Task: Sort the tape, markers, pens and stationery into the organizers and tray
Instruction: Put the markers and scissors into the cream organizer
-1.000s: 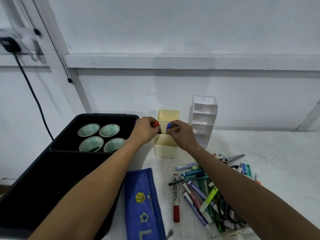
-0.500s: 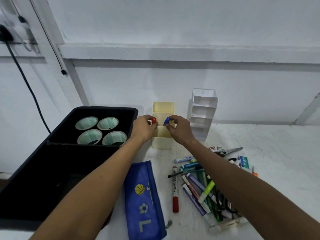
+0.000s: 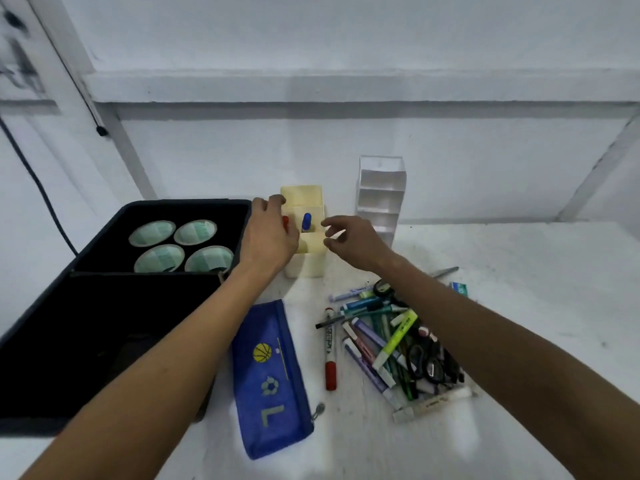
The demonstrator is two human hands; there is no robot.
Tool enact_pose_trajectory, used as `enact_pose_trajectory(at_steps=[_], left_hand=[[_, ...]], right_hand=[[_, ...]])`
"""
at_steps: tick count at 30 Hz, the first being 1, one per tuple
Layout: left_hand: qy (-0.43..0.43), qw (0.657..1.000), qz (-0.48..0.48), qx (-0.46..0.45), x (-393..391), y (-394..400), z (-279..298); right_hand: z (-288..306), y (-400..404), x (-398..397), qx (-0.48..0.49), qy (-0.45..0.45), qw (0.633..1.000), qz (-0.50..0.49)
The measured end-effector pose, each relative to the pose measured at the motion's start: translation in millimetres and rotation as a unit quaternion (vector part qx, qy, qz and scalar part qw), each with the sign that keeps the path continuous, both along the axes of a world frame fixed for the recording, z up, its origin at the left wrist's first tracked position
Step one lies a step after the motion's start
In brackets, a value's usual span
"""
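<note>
From the head camera, a cream organizer [image 3: 308, 261] stands on the white table [image 3: 519, 306] by the wall, with a white tiered organizer [image 3: 381, 199] just to its right. A blue-capped marker [image 3: 306, 222] stands upright in one of the cream organizer's compartments, touched by neither hand. The right hand [image 3: 353, 242] hovers just right of that organizer, fingers loosely spread and holding nothing. The left hand [image 3: 268, 233] lies over the organizer's left side, its fingertips at the back rim; a red cap [image 3: 285, 222] shows just beside its knuckles, but whether the fingers grip that marker I cannot tell. Left of the organizers sits a black tray [image 3: 104, 341], and four tape rolls [image 3: 181, 245] lie flat in its far compartment. A blue pencil case [image 3: 270, 379] lies on the table between the forearms. To its right a red marker [image 3: 329, 348] lies alone, and beside it a loose pile of pens [image 3: 391, 344], highlighters and black scissors [image 3: 429, 365] rests partly under the right forearm
</note>
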State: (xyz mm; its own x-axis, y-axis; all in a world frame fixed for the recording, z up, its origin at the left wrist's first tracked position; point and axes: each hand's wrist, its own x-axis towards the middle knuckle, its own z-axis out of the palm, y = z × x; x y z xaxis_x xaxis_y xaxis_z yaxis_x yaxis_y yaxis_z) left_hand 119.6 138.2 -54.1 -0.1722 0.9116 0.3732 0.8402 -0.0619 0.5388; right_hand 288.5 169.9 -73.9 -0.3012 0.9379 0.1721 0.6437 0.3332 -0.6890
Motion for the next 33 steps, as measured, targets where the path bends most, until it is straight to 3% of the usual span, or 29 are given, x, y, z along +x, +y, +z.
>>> enact_pose_trajectory(at_steps=[2, 6, 10, 15, 22, 28, 33], left_hand=[[0.007, 0.999, -0.033, -0.031, 7, -14, 0], [0.047, 0.973, -0.089, -0.208, 16, -47, -16], [0.035, 0.951, -0.104, -0.289, 25, -75, -34], [0.044, 0.886, -0.137, -0.441, 42, -98, -52], [0.038, 0.876, -0.109, -0.468, 49, -100, -57], [0.069, 0.928, -0.056, -0.362, 36, -91, -40], [0.063, 0.951, -0.033, -0.302, 27, -81, -19]], right_hand=[[5, -16, 20, -0.031, -0.065, 0.996, 0.046], [2, -47, 59, -0.083, -0.183, 0.974, 0.11], [-9, -64, 95, -0.086, -0.195, 0.975, 0.06], [-22, -79, 115, -0.135, -0.236, 0.958, 0.091], [-33, -84, 114, -0.102, -0.205, 0.971, 0.075], [-39, -80, 103, -0.067, -0.169, 0.983, 0.041], [-41, -82, 100, -0.028, -0.132, 0.991, 0.024]])
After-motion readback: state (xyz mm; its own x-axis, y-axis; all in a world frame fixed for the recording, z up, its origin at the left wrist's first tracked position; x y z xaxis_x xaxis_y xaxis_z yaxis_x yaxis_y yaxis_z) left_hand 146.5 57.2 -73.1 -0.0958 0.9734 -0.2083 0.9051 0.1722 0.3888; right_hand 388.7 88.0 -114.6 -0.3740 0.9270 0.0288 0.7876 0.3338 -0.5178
